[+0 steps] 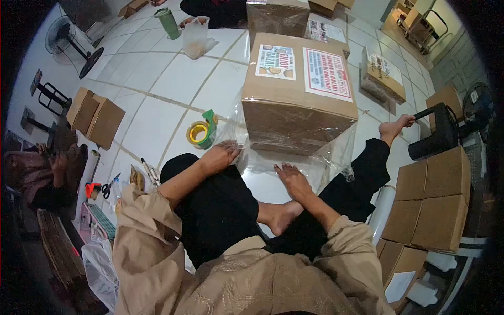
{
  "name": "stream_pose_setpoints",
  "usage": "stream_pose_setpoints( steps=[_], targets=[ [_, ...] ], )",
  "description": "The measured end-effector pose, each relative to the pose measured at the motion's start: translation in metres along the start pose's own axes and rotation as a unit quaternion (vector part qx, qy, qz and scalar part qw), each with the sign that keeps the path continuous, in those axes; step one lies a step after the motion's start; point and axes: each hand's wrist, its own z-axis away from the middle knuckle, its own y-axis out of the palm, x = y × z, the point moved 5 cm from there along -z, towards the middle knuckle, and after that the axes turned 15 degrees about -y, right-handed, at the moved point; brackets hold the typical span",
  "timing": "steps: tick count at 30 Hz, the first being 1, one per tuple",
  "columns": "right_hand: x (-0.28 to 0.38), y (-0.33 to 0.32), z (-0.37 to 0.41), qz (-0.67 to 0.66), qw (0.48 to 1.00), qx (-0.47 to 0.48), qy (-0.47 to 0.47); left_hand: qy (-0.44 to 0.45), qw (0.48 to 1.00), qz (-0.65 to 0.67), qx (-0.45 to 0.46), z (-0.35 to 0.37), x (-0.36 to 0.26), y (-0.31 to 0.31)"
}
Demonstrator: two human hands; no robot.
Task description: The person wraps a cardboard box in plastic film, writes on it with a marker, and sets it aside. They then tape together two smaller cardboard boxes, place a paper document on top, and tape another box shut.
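A large cardboard box (294, 113) stands on the floor before me, with two printed labels on top and clear plastic wrap (341, 155) around it. Loose film hangs from its lower sides. My left hand (227, 153) is at the box's near left corner, fingers closed on the edge of the film. Below the front face, my right hand (294, 182) lies with fingers spread, palm down on or just above the film; contact is hard to tell. A green tape dispenser (210, 131) with a roll of yellowish tape sits left of the box, near my left hand.
Wrapped parcels (383, 79) and more boxes (433, 199) lie to the right. Left are an open carton (97, 116), scissors (109, 186), a keyboard (100, 220) and a standing fan (65, 42). A green tumbler (167, 23) and plastic bag (196, 39) stand farther off. Another person sits at left.
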Motion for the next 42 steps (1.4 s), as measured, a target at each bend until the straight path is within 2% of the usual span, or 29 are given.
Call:
stream_pose_setpoints(
  steps=[4,6,7,9,10,11,13,14,15,16,17,18,19,21,23,25,26,27,28,29,31,33,34,35,36,39,42],
  targets=[
    [-0.002,-0.003,0.008,-0.028,0.999,0.024,-0.002,-0.002,0.998,0.035,0.051,-0.003,0.002,0.002],
    [0.000,0.005,0.015,-0.043,0.998,0.049,-0.004,-0.053,0.978,0.013,0.203,0.004,-0.009,0.023],
    [0.002,0.013,0.011,0.005,0.998,0.057,-0.018,-0.052,0.978,0.014,0.202,0.004,-0.018,0.026],
    [0.008,0.025,0.012,0.056,0.996,0.064,-0.035,-0.003,0.969,-0.205,0.136,0.014,-0.036,0.029],
    [0.013,0.025,0.016,0.078,0.994,0.067,-0.030,-0.007,0.977,-0.207,0.052,0.018,-0.040,0.023],
    [0.018,0.023,0.021,0.094,0.993,0.065,-0.025,-0.009,0.977,-0.208,0.046,0.024,-0.048,0.024],
    [0.030,0.007,0.028,0.126,0.990,0.061,-0.014,-0.050,0.978,-0.109,0.172,0.026,-0.067,-0.002],
    [0.040,-0.001,0.032,0.022,0.981,0.190,0.030,-0.124,0.936,0.024,0.328,0.021,-0.070,-0.030],
    [0.048,-0.015,0.033,-0.029,0.965,0.255,0.047,-0.191,0.848,0.159,0.468,0.023,-0.076,-0.058],
    [0.057,-0.028,0.035,-0.077,0.942,0.319,0.068,-0.248,0.854,0.250,0.383,0.026,-0.070,-0.075],
    [0.071,-0.062,0.022,-0.092,0.989,0.119,-0.009,-0.253,0.852,0.256,0.381,0.034,-0.065,-0.079],
    [0.080,-0.086,0.017,-0.108,0.993,0.018,-0.047,-0.334,0.893,0.252,0.163,0.034,-0.046,-0.098],
    [0.090,-0.110,0.015,-0.114,0.986,-0.079,-0.091,-0.400,0.885,0.230,-0.063,0.044,-0.032,-0.120],
    [0.083,-0.163,-0.003,-0.077,0.946,-0.283,-0.138,-0.371,0.827,0.319,-0.276,0.034,-0.021,-0.125],
    [0.073,-0.211,-0.025,0.075,0.901,-0.395,-0.161,-0.376,0.840,0.266,-0.287,0.018,-0.023,-0.108],
    [0.054,-0.230,-0.052,0.213,0.907,-0.344,-0.116,-0.388,0.828,0.248,-0.320,0.012,-0.018,-0.090],
    [0.048,-0.233,-0.061,0.218,0.905,-0.346,-0.118,-0.421,0.791,0.339,-0.286,0.011,-0.011,-0.075],
    [0.039,-0.227,-0.071,0.261,0.918,-0.285,-0.091,-0.449,0.744,0.428,-0.247,0.009,-0.006,-0.063],
    [0.031,-0.218,-0.078,0.301,0.925,-0.221,-0.063,-0.428,0.750,0.420,-0.279,0.009,-0.003,-0.067],
    [0.028,-0.213,-0.078,0.304,0.925,-0.220,-0.064,-0.427,0.749,0.422,-0.281,0.011,0.000,-0.066],
    [0.019,-0.199,-0.083,0.351,0.923,-0.141,-0.067,-0.421,0.747,0.431,-0.282,0.015,0.004,-0.069],
    [0.015,-0.195,-0.083,0.374,0.917,-0.126,-0.064,-0.409,0.760,0.407,-0.298,0.017,0.002,-0.076],
    [0.013,-0.192,-0.083,0.395,0.910,-0.110,-0.055,-0.371,0.781,0.374,-0.336,0.016,-0.001,-0.085],
    [0.011,-0.188,-0.084,0.394,0.911,-0.110,-0.059,-0.331,0.798,0.339,-0.371,0.014,-0.006,-0.093],
    [0.008,-0.186,-0.085,0.397,0.907,-0.128,-0.058,-0.323,0.794,0.334,-0.393,0.011,-0.008,-0.098],
    [0.005,-0.180,-0.086,0.412,0.898,-0.143,-0.062,-0.369,0.770,0.366,-0.370,0.001,-0.003,-0.093],
    [0.002,-0.179,-0.085,0.431,0.890,-0.133,-0.062,-0.335,0.775,0.360,-0.397,0.006,0.003,-0.093]
  ],
)
